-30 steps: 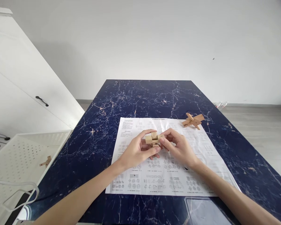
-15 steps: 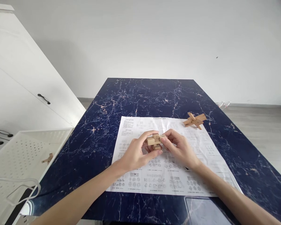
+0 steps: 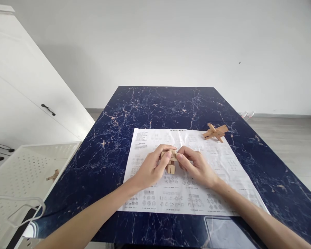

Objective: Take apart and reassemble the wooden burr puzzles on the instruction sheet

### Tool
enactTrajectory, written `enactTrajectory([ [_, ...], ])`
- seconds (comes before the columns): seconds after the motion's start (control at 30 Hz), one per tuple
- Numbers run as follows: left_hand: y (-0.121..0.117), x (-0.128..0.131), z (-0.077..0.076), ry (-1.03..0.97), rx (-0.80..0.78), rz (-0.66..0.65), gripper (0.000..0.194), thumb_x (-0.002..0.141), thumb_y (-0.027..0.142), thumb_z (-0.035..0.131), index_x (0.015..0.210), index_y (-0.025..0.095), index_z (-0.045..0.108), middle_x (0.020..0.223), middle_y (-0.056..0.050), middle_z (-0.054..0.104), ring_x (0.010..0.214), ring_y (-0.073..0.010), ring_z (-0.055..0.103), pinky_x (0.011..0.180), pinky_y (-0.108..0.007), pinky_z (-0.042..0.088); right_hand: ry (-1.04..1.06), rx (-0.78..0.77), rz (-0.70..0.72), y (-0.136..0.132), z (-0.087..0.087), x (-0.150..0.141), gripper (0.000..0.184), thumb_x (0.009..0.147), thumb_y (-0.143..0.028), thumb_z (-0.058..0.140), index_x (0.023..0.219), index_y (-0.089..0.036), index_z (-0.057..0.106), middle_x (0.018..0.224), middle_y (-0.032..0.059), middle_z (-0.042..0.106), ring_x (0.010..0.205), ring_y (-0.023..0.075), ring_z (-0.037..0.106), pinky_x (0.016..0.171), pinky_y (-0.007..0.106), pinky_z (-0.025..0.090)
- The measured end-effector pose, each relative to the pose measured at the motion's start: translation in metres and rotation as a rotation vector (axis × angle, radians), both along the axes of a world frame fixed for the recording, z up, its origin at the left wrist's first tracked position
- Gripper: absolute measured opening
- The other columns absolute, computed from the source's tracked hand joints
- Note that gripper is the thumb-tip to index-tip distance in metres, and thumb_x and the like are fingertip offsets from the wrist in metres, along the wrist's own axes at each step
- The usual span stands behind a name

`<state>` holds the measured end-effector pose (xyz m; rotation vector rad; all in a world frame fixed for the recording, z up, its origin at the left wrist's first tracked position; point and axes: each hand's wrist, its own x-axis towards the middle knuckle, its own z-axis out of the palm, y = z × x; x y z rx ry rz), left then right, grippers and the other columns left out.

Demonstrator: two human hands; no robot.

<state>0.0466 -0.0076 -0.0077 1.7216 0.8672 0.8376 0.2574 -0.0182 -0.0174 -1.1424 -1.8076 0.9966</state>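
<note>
Between my two hands is a small light wooden burr puzzle (image 3: 171, 168) of interlocking notched sticks, held over the printed sheet (image 3: 150, 136). My left hand (image 3: 155, 164) grips it from the left, with the thumb across its near face and the index finger curled over the top. My right hand (image 3: 194, 162) pinches its right side between thumb and fingers. One stick juts toward me below my left thumb, a dark mark on its end. Fingers hide much of the far side. A second, assembled wooden puzzle (image 3: 215, 132) rests on the sheet's far right corner.
The sheet lies on a dark blue marbled table (image 3: 155, 107). At the left stand a white cabinet (image 3: 36, 93) and a perforated white tray (image 3: 28, 166) holding a small wooden cross-shaped piece (image 3: 52, 175) and a white cable (image 3: 38, 204). A clear flat panel (image 3: 228, 230) lies at the near edge.
The puzzle has been turned in my hands, so a stick now points toward me. My left thumb has moved up from underneath onto its near face. My right hand keeps its pinch.
</note>
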Motion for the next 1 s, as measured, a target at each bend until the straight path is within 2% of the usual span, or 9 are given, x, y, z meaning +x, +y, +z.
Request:
enactTrajectory([
  [0.27, 0.0, -0.002, 0.001, -0.012, -0.002, -0.026, 0.04, 0.113, 0.054, 0.044, 0.128, 0.023, 0.064, 0.073, 0.003, 0.054, 0.061, -0.0133, 0.044, 0.061, -0.029, 0.039, 0.025, -0.01, 0.078, -0.001, 0.005, -0.001, 0.048, 0.111, -0.055, 0.046, 0.076, -0.023, 0.049, 0.066, -0.0039, 0.047, 0.059, 0.0129, 0.04, 0.057, 0.029, 0.034],
  [0.37, 0.0, -0.002, 0.004, -0.018, -0.049, -0.048, 0.04, 0.112, 0.054, 0.045, 0.128, 0.023, 0.063, 0.073, 0.003, 0.054, 0.064, -0.0142, 0.048, 0.065, -0.031, 0.043, 0.039, -0.043, 0.073, 0.0, 0.003, 0.0, 0.051, 0.111, -0.059, 0.046, 0.074, -0.023, 0.049, 0.065, -0.003, 0.05, 0.059, 0.0133, 0.042, 0.058, 0.03, 0.035],
  [0.43, 0.0, -0.001, 0.007, -0.027, -0.126, -0.068, 0.04, 0.111, 0.056, 0.048, 0.131, 0.023, 0.06, 0.079, 0.002, 0.059, 0.07, -0.0157, 0.055, 0.071, -0.033, 0.048, 0.051, -0.083, 0.039, 0.001, 0.001, 0.001, 0.054, 0.109, -0.063, 0.047, 0.072, -0.023, 0.048, 0.063, -0.0029, 0.05, 0.058, 0.0132, 0.042, 0.057, 0.03, 0.035],
  [0.53, -0.003, 0.0, 0.011, -0.072, -0.249, -0.106, 0.056, 0.096, 0.052, 0.077, 0.139, 0.027, 0.052, 0.107, -0.004, 0.066, 0.092, -0.0204, 0.067, 0.085, -0.038, 0.055, 0.099, -0.167, -0.02, 0.001, -0.002, 0.001, 0.056, 0.106, -0.068, 0.052, 0.072, -0.023, 0.05, 0.059, -0.0043, 0.046, 0.054, 0.0123, 0.038, 0.052, 0.029, 0.03],
  [0.6, -0.004, 0.001, 0.013, -0.092, -0.268, -0.117, 0.075, 0.081, 0.042, 0.092, 0.142, 0.029, 0.05, 0.123, -0.007, 0.064, 0.105, -0.0238, 0.068, 0.092, -0.04, 0.057, 0.134, -0.21, -0.028, 0.001, -0.004, 0.001, 0.056, 0.105, -0.068, 0.053, 0.073, -0.023, 0.05, 0.057, -0.0047, 0.047, 0.052, 0.0119, 0.038, 0.051, 0.029, 0.029],
  [0.67, -0.003, 0.001, 0.013, -0.097, -0.251, -0.085, 0.076, 0.078, 0.037, 0.095, 0.14, 0.028, 0.052, 0.124, -0.007, 0.065, 0.105, -0.0238, 0.069, 0.093, -0.041, 0.057, 0.162, -0.209, -0.02, 0.001, -0.005, 0.002, 0.054, 0.107, -0.066, 0.052, 0.075, -0.023, 0.051, 0.057, -0.0043, 0.05, 0.052, 0.0121, 0.041, 0.052, 0.029, 0.033],
  [0.83, 0.013, -0.007, 0.012, -0.187, -0.237, 0.13, 0.057, 0.086, 0.041, 0.089, 0.133, 0.023, 0.061, 0.116, -0.007, 0.07, 0.099, -0.0205, 0.068, 0.09, -0.037, 0.057, 0.104, 0.042, -0.034, 0.005, -0.006, 0.005, 0.031, 0.102, -0.054, 0.068, 0.109, -0.024, 0.06, 0.092, 0.0032, 0.065, 0.078, 0.0194, 0.063, 0.072, 0.036, 0.054],
  [0.9, 0.02, -0.012, 0.011, -0.212, -0.221, 0.194, 0.054, 0.087, 0.045, 0.088, 0.13, 0.021, 0.065, 0.115, -0.008, 0.072, 0.1, -0.0207, 0.068, 0.088, -0.034, 0.056, -0.052, 0.156, 0.007, 0.006, -0.006, 0.006, 0.046, 0.093, -0.053, 0.079, 0.125, -0.027, 0.058, 0.117, 0.0094, 0.066, 0.102, 0.0271, 0.067, 0.089, 0.045, 0.059],
  [1.0, 0.027, -0.016, 0.011, -0.231, -0.225, 0.248, 0.054, 0.087, 0.047, 0.086, 0.129, 0.02, 0.067, 0.114, -0.008, 0.072, 0.096, -0.0194, 0.066, 0.081, -0.031, 0.054, -0.278, 0.232, 0.081, 0.006, -0.009, 0.004, 0.081, 0.083, -0.053, 0.088, 0.15, -0.032, 0.047, 0.145, 0.0146, 0.055, 0.133, 0.0383, 0.057, 0.108, 0.06, 0.054],
])
